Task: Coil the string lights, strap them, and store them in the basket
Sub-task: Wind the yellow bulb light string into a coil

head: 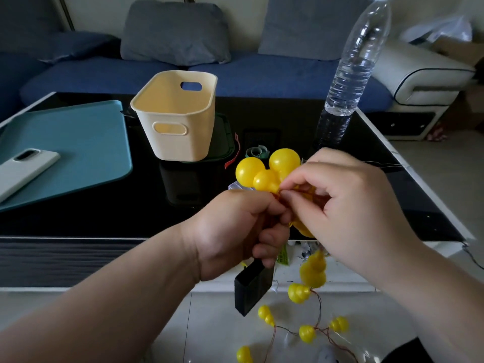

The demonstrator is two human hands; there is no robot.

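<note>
1. Head view, hands: the left hand (235, 231) and right hand (348, 205) meet over the near edge of the desk (183, 205), close to the middle of the picture.
2. The left fingers (272, 239) are curled tight round a gathered bunch of the string lights (264, 171). They also clasp a black battery box (252, 289), which sticks out of the fist toward 6 o'clock.
3. The right fingers (296, 179) are bent, with thumb and forefinger pinching the bunch just at 1 o'clock of the left fist. What exactly sits between the tips cannot be told.
4. Three yellow bulbs stand up out of the grip at 12 o'clock, touching one another.
5. The loose end of the lights hangs at 6 o'clock from the hands. Its yellow bulbs are strung on thin copper wire over the tiled floor (209, 323).
6. The basket (175, 113) is cream and stands upright on the desk at 11 o'clock from the hands, well apart from them.
7. A small green strap roll (258, 152) lies at 12 o'clock, just beyond the bulbs, with a red strap (231, 158) beside it.
8. A clear water bottle (351, 74) stands at 1 o'clock.
9. A teal mat (78, 148) lies at 9 o'clock with a white phone (23, 169) on it.
10. A blue sofa (262, 72) is behind the desk.
</note>
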